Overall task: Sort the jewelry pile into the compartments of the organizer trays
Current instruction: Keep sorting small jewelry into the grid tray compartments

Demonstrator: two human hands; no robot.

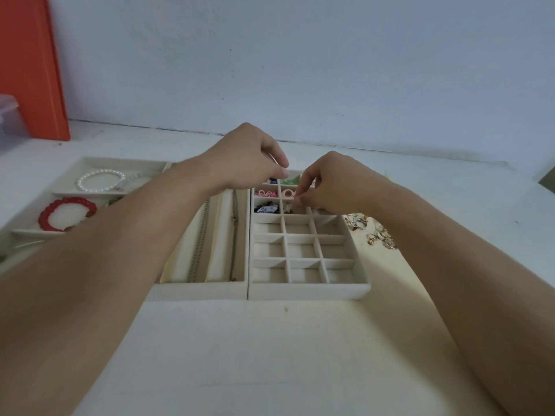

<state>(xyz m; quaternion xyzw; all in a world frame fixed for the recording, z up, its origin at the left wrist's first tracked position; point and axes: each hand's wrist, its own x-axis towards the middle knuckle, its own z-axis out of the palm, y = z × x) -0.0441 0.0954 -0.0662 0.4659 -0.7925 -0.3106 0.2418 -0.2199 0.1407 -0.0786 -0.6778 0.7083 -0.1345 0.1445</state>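
A cream grid tray (pixel 309 285) lies in the middle, its far cells holding small coloured pieces such as a pink one (pixel 265 193) and a blue-white one (pixel 265 209). My right hand (pixel 333 184) hovers over the far cells and pinches a small item I cannot make out. My left hand (pixel 252 159) hangs beside it with fingers curled over the far cells; what it holds, if anything, is hidden. A long-slot tray (pixel 204 285) to the left holds chains (pixel 199 244). Further left, another tray (pixel 87 160) holds a pearl bracelet (pixel 99 180) and a red bracelet (pixel 67 213).
A loose pile of gold and silver rings (pixel 372 231) lies on the table right of the grid tray. An orange box (pixel 30 67) and a clear plastic container (pixel 9 115) stand at the far left. A pale wall rises behind the table.
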